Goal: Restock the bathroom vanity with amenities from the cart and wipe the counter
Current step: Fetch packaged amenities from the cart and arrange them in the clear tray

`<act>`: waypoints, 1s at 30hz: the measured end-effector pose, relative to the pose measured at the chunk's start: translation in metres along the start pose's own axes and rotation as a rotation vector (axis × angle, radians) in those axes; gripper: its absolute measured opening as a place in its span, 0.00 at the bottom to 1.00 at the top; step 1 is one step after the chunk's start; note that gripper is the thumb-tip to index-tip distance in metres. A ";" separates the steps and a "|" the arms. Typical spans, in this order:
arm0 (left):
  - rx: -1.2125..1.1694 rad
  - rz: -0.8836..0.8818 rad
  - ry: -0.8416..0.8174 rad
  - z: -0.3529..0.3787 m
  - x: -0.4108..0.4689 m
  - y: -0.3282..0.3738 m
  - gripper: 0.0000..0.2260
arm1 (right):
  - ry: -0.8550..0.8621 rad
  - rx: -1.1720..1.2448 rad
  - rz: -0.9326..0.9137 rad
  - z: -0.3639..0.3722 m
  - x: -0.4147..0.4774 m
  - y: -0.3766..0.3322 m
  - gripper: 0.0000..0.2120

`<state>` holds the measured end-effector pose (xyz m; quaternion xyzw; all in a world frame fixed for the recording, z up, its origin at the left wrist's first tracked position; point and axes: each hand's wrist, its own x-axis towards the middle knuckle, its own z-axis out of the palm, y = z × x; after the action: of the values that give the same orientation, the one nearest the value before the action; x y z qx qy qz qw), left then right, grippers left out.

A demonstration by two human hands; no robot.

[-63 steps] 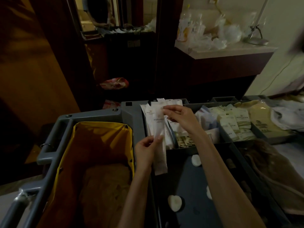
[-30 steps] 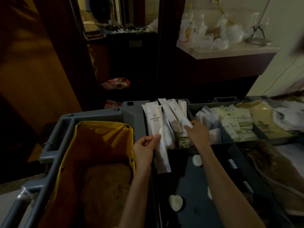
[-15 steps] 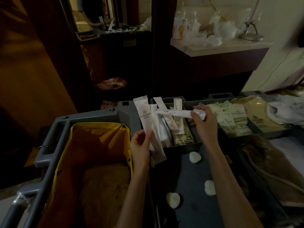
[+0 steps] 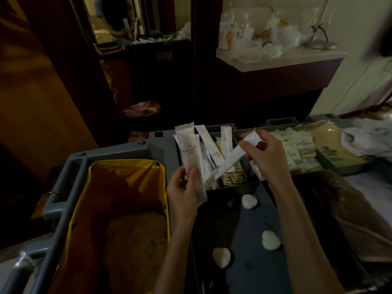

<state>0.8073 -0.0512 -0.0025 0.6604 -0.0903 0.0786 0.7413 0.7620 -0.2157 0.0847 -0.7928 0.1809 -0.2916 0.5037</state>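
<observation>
Standing at a gray cart (image 4: pixel 161 143) in a dim room. Left hand (image 4: pixel 182 193) closed around a few long white packets (image 4: pixel 189 153), held upright over the cart's edge, thumb pressed on the front one. Right hand (image 4: pixel 263 153) closed too, pinching the top end of one more long white packet (image 4: pixel 228 162), tilted down toward the left hand's bunch, its low end just beside that bunch. Under the hands, a gray tray (image 4: pixel 235 186) full of the same kind of packets, some leaning up, some lying flat. Next tray to the right packed with small flat sachets (image 4: pixel 301 150). Yellow bag (image 4: pixel 125 172) hanging open on the cart's left side. Three small white heart-shaped soaps (image 4: pixel 249 201) lying loose on the dark cart top, near the arms. Farther back on the right, a pale counter (image 4: pixel 275 60) piled with bottles and crumpled plastic.
</observation>
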 end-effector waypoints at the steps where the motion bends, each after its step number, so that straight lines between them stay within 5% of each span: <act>1: 0.007 -0.003 -0.023 0.001 -0.001 0.001 0.08 | -0.028 0.004 -0.019 0.001 -0.003 -0.004 0.04; 5: 0.032 0.003 -0.115 0.011 -0.008 0.000 0.06 | -0.096 0.046 -0.043 0.013 -0.012 -0.017 0.02; 13: -0.012 0.010 -0.138 0.015 -0.010 0.002 0.05 | -0.304 0.181 0.070 0.019 -0.013 -0.021 0.15; 22: -0.022 0.002 -0.132 0.015 -0.010 0.005 0.07 | -0.029 -0.088 -0.110 0.022 -0.014 -0.018 0.10; 30: -0.042 0.041 -0.190 0.017 -0.012 0.008 0.04 | 0.074 0.084 -0.072 0.020 -0.008 -0.017 0.16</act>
<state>0.7939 -0.0668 0.0040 0.6470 -0.1756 0.0289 0.7414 0.7683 -0.1898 0.0911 -0.7655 0.1583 -0.3463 0.5187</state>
